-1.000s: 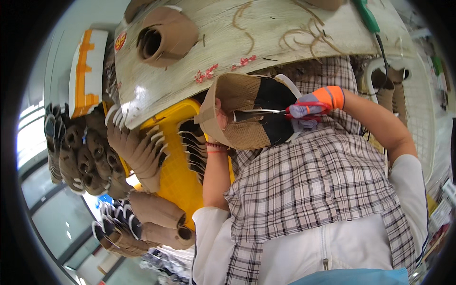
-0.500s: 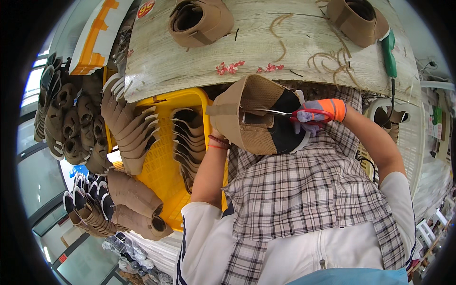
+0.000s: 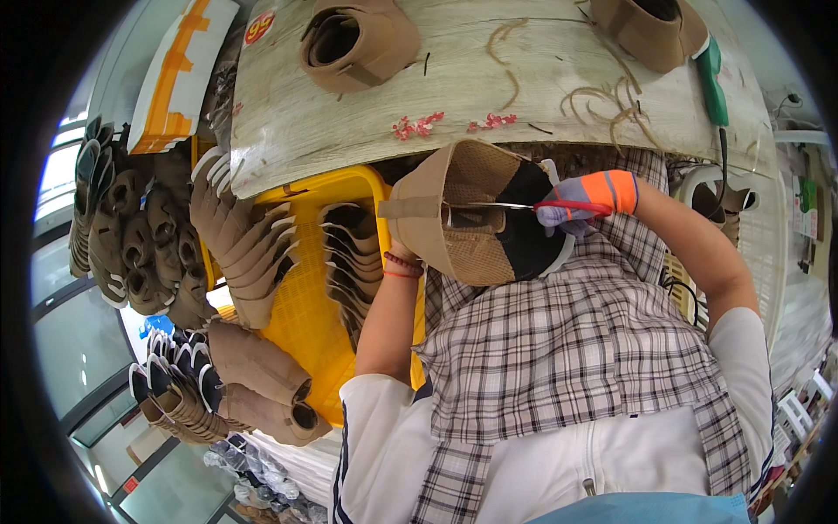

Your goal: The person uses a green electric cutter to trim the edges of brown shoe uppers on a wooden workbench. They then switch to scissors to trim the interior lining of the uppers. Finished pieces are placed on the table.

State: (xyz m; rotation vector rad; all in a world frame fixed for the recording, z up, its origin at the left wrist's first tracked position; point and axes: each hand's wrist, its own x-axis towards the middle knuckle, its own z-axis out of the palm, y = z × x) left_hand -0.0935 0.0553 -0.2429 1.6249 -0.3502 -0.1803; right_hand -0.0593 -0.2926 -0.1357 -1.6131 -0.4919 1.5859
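My left hand [image 3: 399, 253] holds a tan and black shoe upper [image 3: 467, 236] from underneath, in front of my chest. Most of that hand is hidden behind the shoe, and only the wrist with a red bracelet shows. My right hand [image 3: 587, 203] wears a grey and orange glove and grips red-handled scissors [image 3: 524, 207]. The blades point left into the shoe's opening, next to a tan strap.
A pale wooden table [image 3: 541, 131] lies ahead, carrying two tan shoe uppers [image 3: 358, 39] [image 3: 655, 26], a green-handled tool [image 3: 711, 74] and loose thread trimmings [image 3: 602, 100]. A yellow crate [image 3: 301, 306] of shoes sits to my left, with more tan shoes [image 3: 131, 236] stacked beyond it.
My view has shifted, so the table and crate sit differently in the picture. The shoe has turned slightly in my left hand, and the scissors stay at its opening.
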